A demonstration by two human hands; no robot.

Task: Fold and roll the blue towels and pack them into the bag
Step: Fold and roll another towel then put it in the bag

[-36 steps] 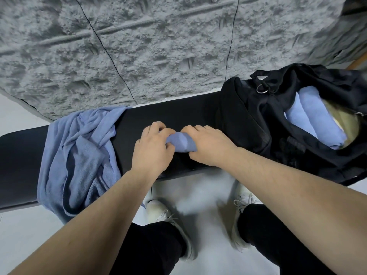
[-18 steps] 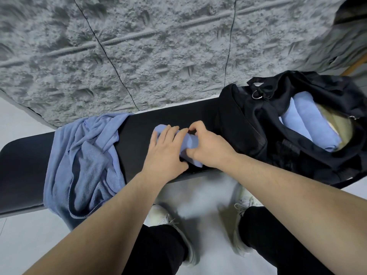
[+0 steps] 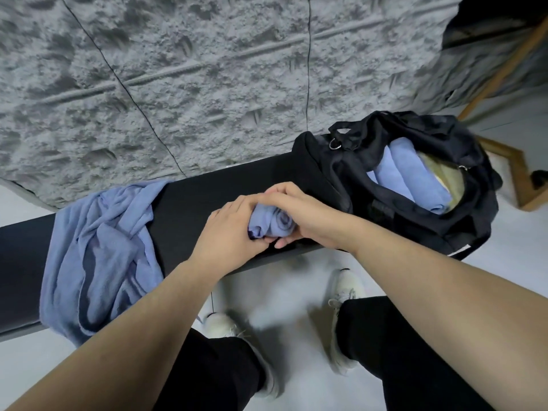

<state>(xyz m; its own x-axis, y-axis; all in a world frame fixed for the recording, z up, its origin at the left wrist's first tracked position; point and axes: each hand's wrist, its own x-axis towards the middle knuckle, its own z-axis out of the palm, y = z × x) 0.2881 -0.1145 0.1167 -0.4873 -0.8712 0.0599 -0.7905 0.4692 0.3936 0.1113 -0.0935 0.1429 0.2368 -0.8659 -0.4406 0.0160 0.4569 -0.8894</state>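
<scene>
Rolled blue towel (image 3: 271, 225) grasped by left hand (image 3: 229, 232), right hand (image 3: 299, 213); squeeze spiral tight, carry to duffel bag (image 3: 370, 203).

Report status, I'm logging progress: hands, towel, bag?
Left hand and right hand grip rolled towel. Bag open, rolled towels inside. Loose towels wait.

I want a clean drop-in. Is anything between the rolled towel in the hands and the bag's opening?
Nothing visible. Both hands, left hand and right hand, grip the rolled towel just left of the bag. Its mouth gapes open, with rolled towels already inside.
</scene>
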